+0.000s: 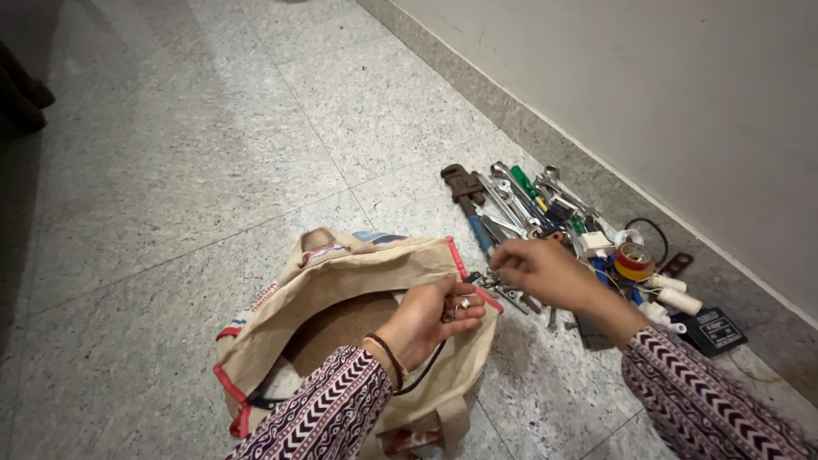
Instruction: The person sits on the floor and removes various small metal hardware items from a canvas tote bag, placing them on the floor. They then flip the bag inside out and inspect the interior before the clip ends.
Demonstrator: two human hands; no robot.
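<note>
Jute bag (pixel 341 290) with red trim lies open on the speckled floor (pixel 170 187) at lower centre of the frame. Right of it, a heap of tools (pixel 545 230) lies along the wall (pixel 682 94). Left hand (pixel 430 319) grips the bag's rim, fingers curled around it. Right hand (pixel 541 271) hovers over the heap, fingers pinched on something small and blurred.
</note>
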